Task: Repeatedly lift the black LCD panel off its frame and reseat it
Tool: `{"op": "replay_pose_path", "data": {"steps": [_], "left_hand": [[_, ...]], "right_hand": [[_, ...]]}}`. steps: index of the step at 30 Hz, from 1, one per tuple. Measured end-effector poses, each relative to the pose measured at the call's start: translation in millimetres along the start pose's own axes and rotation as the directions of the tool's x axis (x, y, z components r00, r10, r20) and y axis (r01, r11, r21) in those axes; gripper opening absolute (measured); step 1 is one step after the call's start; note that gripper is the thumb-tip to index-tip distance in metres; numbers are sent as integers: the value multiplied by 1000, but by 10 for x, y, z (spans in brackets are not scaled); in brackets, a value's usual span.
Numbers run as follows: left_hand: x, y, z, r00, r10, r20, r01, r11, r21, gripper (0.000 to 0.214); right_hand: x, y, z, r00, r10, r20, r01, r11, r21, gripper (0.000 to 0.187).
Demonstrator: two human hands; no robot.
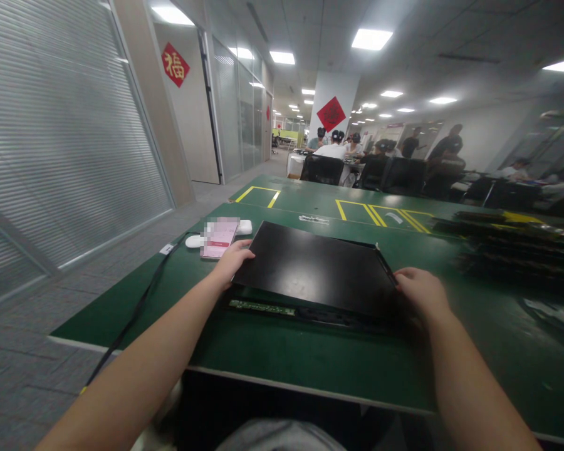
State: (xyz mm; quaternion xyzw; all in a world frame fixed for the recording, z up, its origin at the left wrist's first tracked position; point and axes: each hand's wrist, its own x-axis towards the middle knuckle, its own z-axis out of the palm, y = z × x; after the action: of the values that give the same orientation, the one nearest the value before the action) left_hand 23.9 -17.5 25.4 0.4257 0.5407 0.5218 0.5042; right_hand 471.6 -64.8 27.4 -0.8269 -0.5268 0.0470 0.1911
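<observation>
A flat black display panel (310, 260) is held tilted just over the green table, its far edge higher than its near edge in view. My left hand (234, 260) grips its left edge, the thumb on the top face. On the opposite side my right hand (420, 288) is closed round the right edge. Beneath the near edge shows a long black strip with a green circuit board (262, 307). The panel hides whatever lies under its middle.
A phone (220, 237) lies on the green table (310, 369) beside a white object (195, 242). A dark cable (143, 297) crosses the left edge. Blurred black panels (521, 250) are stacked at right. Several people sit beyond, near chairs (322, 169).
</observation>
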Motion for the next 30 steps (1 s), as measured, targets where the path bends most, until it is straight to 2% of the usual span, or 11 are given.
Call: {"op": "replay_pose_path", "data": {"steps": [8, 16, 30], "left_hand": [[-73, 76, 20, 1000, 2, -1, -2, 1000, 19, 61], [-51, 52, 18, 1000, 11, -9, -11, 1000, 27, 61], [-10, 23, 8, 1000, -3, -20, 3, 1000, 21, 59]], "right_hand": [[-27, -38, -22, 999, -32, -5, 32, 998, -49, 33], [-91, -132, -79, 998, -22, 54, 28, 993, -113, 36], [-20, -30, -20, 1000, 2, -16, -2, 1000, 1, 34]]}}
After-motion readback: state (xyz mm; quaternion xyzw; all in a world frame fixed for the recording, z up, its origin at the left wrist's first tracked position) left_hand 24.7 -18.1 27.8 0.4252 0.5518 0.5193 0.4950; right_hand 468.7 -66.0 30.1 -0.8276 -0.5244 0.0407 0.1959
